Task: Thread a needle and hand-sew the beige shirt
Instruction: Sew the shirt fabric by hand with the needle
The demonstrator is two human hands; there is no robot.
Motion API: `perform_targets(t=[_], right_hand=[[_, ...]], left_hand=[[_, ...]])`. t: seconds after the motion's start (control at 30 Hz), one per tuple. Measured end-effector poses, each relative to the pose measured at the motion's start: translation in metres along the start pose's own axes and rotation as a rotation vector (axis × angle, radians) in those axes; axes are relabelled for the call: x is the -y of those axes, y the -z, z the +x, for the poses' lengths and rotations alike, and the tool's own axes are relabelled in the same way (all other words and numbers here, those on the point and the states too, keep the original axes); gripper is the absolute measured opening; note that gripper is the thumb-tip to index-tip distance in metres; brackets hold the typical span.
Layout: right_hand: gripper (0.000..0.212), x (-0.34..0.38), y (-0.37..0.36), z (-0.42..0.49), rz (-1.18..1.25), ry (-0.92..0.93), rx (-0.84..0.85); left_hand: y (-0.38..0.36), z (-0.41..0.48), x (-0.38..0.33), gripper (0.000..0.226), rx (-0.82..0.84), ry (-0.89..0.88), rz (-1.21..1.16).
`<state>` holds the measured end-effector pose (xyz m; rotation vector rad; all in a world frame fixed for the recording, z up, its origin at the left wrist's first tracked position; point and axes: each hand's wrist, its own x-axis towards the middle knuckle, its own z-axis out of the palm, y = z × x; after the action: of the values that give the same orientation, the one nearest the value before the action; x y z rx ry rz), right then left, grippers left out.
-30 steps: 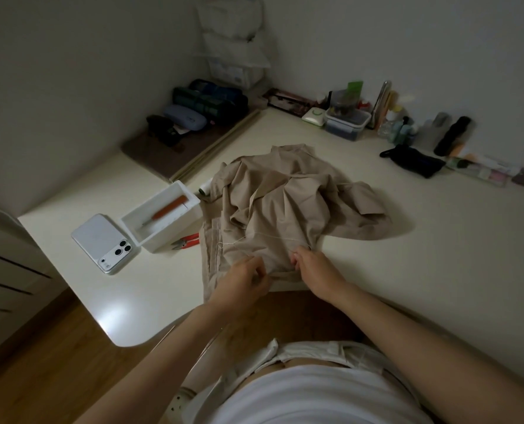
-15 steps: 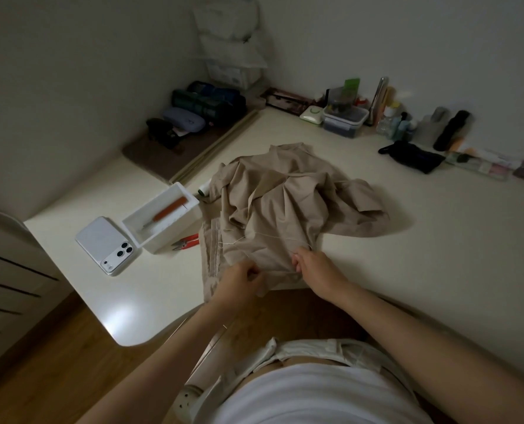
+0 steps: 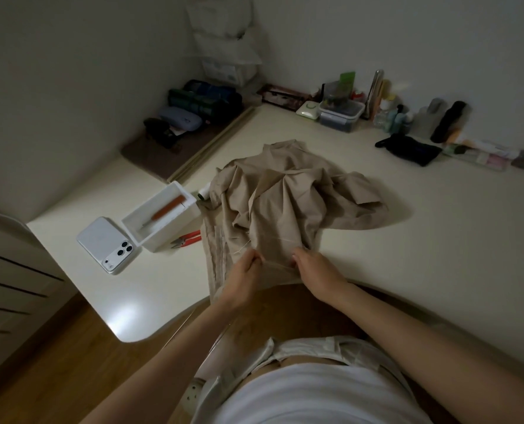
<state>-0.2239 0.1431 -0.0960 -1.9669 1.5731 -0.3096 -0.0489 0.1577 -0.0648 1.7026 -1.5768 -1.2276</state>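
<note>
Shirt (image 3: 285, 203) soft, light, floppy; likely bunches easily. Left grip (image 3: 244, 272) and right grip (image 3: 315, 270) each pinch shirt's near hem; best hold there, fabric taut between.

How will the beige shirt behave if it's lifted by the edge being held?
Likely floppy: the beige shirt lies in soft crumpled folds, so it should sag between the left hand and right hand pinching its near edge. Probably light, as the fabric looks thin. It may slide easily on the smooth table.
</note>
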Motion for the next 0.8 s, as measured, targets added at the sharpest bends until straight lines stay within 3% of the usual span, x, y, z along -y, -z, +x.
perform_targets(t=[0.13, 0.3, 0.53, 0.7, 0.8], right_hand=[[0.020, -0.002, -0.001, -0.004, -0.012, 0.015, -0.009], [0.025, 0.002, 0.002, -0.006, 0.046, 0.026, -0.001], [0.034, 0.018, 0.032, 0.008, 0.167, 0.060, -0.194], [0.013, 0.047, 0.038, 0.009, 0.548, 0.109, -0.170], [0.012, 0.065, 0.030, 0.004, 0.684, 0.075, -0.061]], left_hand=[[0.003, -0.002, 0.004, 0.013, 0.077, 0.026, 0.109], [0.006, -0.006, 0.009, 0.014, -0.001, -0.141, 0.171], [0.026, -0.010, -0.001, 0.012, 0.027, -0.306, 0.146], [0.040, -0.017, -0.005, 0.030, -0.010, -0.377, 0.152], [0.046, -0.020, -0.002, 0.042, -0.036, -0.390, 0.140]])
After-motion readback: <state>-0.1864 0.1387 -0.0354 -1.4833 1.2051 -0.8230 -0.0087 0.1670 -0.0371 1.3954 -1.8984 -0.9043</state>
